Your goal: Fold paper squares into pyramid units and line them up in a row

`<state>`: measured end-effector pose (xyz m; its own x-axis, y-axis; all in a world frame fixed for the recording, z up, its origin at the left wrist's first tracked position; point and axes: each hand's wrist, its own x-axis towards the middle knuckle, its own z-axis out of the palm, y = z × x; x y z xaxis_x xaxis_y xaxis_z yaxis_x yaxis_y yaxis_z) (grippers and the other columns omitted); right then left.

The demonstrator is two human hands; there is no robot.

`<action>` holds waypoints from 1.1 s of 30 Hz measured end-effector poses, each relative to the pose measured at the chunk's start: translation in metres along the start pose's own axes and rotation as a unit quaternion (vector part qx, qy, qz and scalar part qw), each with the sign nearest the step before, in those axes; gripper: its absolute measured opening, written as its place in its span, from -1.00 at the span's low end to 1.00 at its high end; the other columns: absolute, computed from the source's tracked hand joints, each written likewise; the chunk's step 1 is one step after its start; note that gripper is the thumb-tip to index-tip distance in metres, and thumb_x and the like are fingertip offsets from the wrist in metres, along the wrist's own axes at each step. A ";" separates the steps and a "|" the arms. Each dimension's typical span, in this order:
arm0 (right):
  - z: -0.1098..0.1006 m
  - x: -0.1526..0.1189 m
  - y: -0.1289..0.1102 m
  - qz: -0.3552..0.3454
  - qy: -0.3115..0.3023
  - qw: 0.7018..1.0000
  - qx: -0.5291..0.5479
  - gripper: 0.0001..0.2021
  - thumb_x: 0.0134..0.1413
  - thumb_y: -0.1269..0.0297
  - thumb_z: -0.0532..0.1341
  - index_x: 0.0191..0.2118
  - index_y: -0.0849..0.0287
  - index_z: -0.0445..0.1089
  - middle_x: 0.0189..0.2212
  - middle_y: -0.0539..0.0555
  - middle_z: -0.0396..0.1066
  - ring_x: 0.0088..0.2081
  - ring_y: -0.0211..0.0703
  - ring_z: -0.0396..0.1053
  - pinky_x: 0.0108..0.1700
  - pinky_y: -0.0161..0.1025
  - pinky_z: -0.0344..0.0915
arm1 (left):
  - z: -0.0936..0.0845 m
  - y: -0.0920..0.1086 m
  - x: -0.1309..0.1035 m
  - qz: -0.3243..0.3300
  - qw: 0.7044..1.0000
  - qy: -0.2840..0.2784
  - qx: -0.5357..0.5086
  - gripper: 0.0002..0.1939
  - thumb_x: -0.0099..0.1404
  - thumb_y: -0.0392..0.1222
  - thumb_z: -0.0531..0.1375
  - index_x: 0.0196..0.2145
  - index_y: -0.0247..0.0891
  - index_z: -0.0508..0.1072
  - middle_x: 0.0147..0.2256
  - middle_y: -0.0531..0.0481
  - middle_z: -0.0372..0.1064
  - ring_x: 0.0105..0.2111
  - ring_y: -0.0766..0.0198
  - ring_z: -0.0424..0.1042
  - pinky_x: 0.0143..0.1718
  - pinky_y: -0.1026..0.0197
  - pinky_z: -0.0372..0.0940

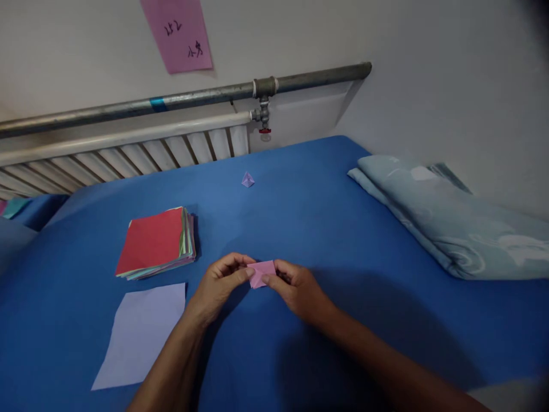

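A small folded pink paper (262,271) is held between both hands above the blue sheet (326,229). My left hand (223,280) pinches its left edge, thumb on the front face and fingers behind. On the right side, my right hand (295,286) grips it the same way, with the thumb pressed on its lower right part. The fingertips behind the paper are partly hidden. Beyond the hands lies a small folded purple paper piece (247,179).
To the left sits a stack of coloured paper, red on top (152,241), with a loose lavender sheet (141,335) nearer me. A folded light-blue blanket (446,223) lies at the right. Behind are a radiator (150,154), a pipe (206,96) and a pink wall note (180,34).
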<state>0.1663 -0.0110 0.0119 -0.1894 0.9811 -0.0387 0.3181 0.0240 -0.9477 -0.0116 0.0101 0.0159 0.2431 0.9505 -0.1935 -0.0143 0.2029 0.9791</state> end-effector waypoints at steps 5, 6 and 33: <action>-0.005 0.002 0.006 -0.165 0.022 0.970 -0.176 -0.85 0.20 0.36 0.09 -0.34 0.15 0.39 -0.43 0.01 0.41 -0.36 -0.23 0.32 -0.28 -0.27 0.22 | -0.003 0.005 -0.005 0.101 0.970 -0.036 0.217 -0.91 0.22 -0.17 0.21 -0.36 -0.21 0.49 -0.38 0.02 0.46 -0.35 0.28 0.40 -0.28 0.20 0.28; -0.005 0.003 0.008 -0.198 0.019 0.959 -0.201 -0.85 0.22 0.37 0.08 -0.28 0.15 0.39 -0.38 0.04 0.44 -0.32 -0.21 0.34 -0.23 -0.25 0.23 | -0.002 0.005 -0.006 0.137 0.953 -0.037 0.267 -0.92 0.24 -0.19 0.19 -0.34 -0.20 0.48 -0.37 0.02 0.46 -0.34 0.27 0.40 -0.27 0.19 0.28; -0.012 -0.025 0.029 -0.324 0.000 0.866 -0.381 -0.85 0.20 0.42 0.12 -0.17 0.15 0.42 -0.14 0.08 0.49 -0.08 -0.06 0.28 -0.03 -0.10 0.11 | 0.005 -0.033 -0.045 0.374 0.745 0.013 0.552 -0.84 0.30 -0.37 0.14 -0.16 -0.32 0.43 -0.19 -0.11 0.50 -0.16 0.16 0.43 -0.05 0.04 0.23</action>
<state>0.1918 -0.0319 -0.0110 -0.5565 0.7147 0.4237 0.6657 0.6887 -0.2872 -0.0170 -0.0403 -0.0074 0.5479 0.7082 0.4453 0.6738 -0.6891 0.2667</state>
